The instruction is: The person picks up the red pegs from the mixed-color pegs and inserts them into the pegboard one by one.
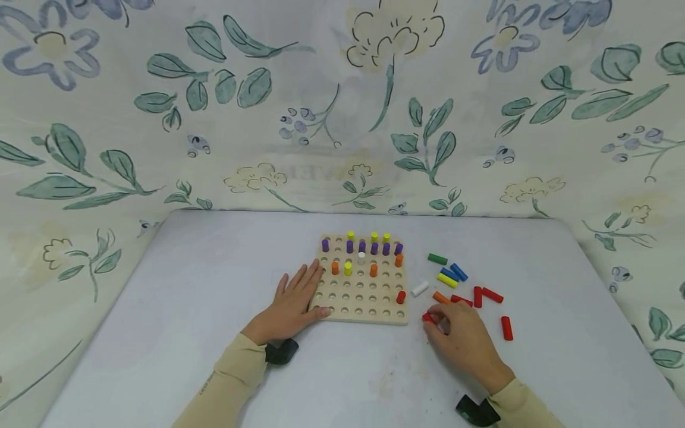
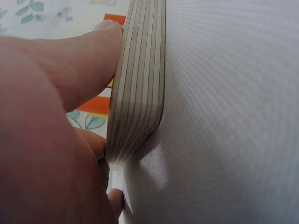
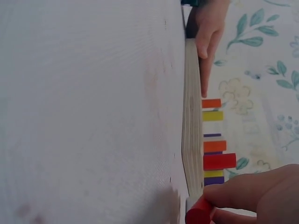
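A square wooden pegboard [image 1: 366, 303] lies on the table, with purple, yellow, orange, white and red pegs standing in some of its holes. My left hand [image 1: 291, 306] rests along the board's left edge, fingers straight and thumb over the near left corner. To the right of the board, my right hand [image 1: 464, 339] pinches a red peg [image 3: 200, 212] between thumb and fingertips, low over the table. One red peg [image 1: 401, 297] stands in the board near its right front corner, the piece closest to that hand. In the left wrist view the layered board edge [image 2: 138, 79] runs beside the thumb.
Loose pegs lie right of the board: a green peg [image 1: 437, 259], blue ones [image 1: 458, 272], a yellow one [image 1: 447, 280], a white one [image 1: 420, 289], an orange one [image 1: 441, 298] and several red ones [image 1: 506, 328]. A floral cloth [image 1: 342, 107] hangs behind the white table [image 1: 214, 261].
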`<state>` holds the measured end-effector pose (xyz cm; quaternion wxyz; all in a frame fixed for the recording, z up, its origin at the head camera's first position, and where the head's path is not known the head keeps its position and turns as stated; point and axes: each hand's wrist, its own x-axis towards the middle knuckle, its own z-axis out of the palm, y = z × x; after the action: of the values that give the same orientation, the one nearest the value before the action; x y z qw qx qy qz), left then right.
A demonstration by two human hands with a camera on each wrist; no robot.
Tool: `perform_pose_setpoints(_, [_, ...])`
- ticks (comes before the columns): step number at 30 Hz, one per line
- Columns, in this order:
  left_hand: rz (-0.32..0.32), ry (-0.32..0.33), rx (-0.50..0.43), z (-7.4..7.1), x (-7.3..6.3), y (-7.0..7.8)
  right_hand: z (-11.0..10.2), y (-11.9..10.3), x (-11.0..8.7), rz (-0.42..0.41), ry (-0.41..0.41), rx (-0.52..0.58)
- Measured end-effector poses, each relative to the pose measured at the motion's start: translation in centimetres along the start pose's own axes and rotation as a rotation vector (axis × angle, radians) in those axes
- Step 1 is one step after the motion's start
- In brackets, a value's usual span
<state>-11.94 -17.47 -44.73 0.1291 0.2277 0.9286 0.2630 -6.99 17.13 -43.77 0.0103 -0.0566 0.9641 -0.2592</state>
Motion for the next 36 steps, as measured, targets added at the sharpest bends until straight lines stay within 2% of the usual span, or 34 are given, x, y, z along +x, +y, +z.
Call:
perform_pose_setpoints(9, [0.003, -0.003, -0.004, 0.0, 0.0, 0.0, -0.1, -0.1, 0.0, -0.038, 0.061, 0.026])
perform_pose_setpoints(29, [0.015, 0.011, -0.002, -0.2, -0.2, 0.2, -0.1, -0.7, 0.4, -0.091, 0.115, 0.046])
perform_pose_setpoints(36, [0.011, 0.005, 0.002, -0.2, -0.2, 0.2, 0.2, -1.0, 0.5, -0.08, 0.121, 0.059])
